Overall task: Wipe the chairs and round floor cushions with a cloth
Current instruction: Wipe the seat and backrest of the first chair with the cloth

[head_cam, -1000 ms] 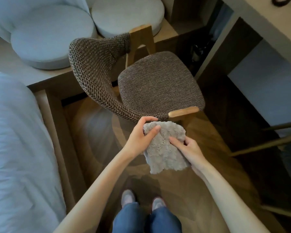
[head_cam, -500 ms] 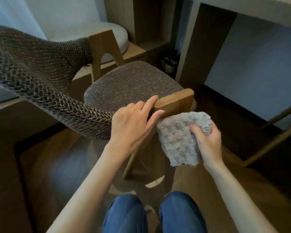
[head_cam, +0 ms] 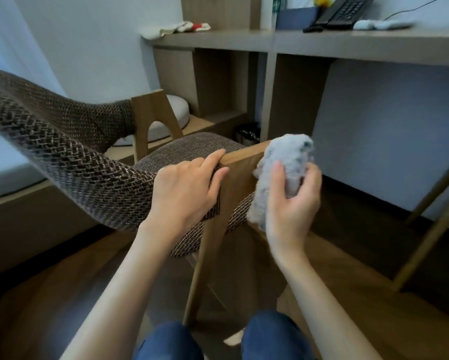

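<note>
A chair with a brown woven backrest (head_cam: 62,146) and woven seat (head_cam: 182,152) stands close in front of me. Its wooden leg post (head_cam: 233,183) rises between my hands. My left hand (head_cam: 184,188) rests on the end of the woven backrest, fingers touching the top of the post. My right hand (head_cam: 291,203) grips a bunched grey fluffy cloth (head_cam: 283,167) and presses it against the right face of the post. A round pale floor cushion (head_cam: 171,113) lies behind the chair on a low wooden platform, partly hidden by the rear chair leg (head_cam: 150,118).
A wooden desk (head_cam: 322,42) with open shelves runs across the back, carrying a black telephone (head_cam: 345,11) and a folded cloth (head_cam: 182,28). Slanted legs of a second chair (head_cam: 431,224) stand at the right. A bed edge (head_cam: 8,175) lies at the left. My knees (head_cam: 270,336) are below.
The view has dropped lower and closer to the chair. My right hand has bunched the cloth and brought it up against the wooden post. My left hand stays on the backrest end.
</note>
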`<state>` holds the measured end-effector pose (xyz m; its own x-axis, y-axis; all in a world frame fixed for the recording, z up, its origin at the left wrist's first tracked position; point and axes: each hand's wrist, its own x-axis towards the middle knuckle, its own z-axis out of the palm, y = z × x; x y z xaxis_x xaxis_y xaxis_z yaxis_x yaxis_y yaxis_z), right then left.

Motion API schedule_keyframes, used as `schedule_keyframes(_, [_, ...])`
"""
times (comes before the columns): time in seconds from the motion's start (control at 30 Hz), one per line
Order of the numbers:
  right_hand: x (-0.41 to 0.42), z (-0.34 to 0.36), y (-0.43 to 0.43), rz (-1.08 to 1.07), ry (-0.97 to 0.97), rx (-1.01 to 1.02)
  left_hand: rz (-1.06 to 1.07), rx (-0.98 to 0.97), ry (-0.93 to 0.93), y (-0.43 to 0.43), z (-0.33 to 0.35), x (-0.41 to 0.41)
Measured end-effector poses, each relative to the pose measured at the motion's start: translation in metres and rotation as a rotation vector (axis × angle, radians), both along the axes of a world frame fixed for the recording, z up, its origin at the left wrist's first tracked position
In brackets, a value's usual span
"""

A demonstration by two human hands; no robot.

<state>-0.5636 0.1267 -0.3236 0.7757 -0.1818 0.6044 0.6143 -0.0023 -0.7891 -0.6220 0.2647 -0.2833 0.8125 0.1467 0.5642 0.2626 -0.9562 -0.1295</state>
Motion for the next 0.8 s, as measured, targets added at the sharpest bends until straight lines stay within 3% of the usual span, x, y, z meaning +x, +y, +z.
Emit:
schedule_keyframes(0.1, [-0.003, -0.012, 0.019, 0.06, -0.095, -0.231, -0.055, -0.016, 0.019, 0.001, 0.002, -0.003])
schedule_keyframes(0.27, [0.029, -0.027, 0.023, -0.178, -0.235, -0.564, -0.061, -0.001, 0.009, 0.002, 0.003, -0.003])
schedule_keyframes(0.57, [0.058, -0.044, 0.035, -0.184, -0.266, -0.634, -0.073, 0.011, -0.032, 0.003, 0.001, -0.002])
schedule_keyframes(0.67, [0.075, -0.038, 0.025, -0.248, -0.033, -0.552, -0.064, 0.025, -0.029, 0.004, -0.001, -0.002])
schedule_keyframes(0.73, [0.085, -0.033, 0.019, -0.184, 0.115, -0.475, -0.058, 0.038, -0.025, 0.004, -0.002, -0.001])
schedule_keyframes(0.8, [0.082, -0.03, 0.02, -0.133, 0.129, -0.45, -0.06, 0.036, -0.013, 0.004, -0.002, 0.0])
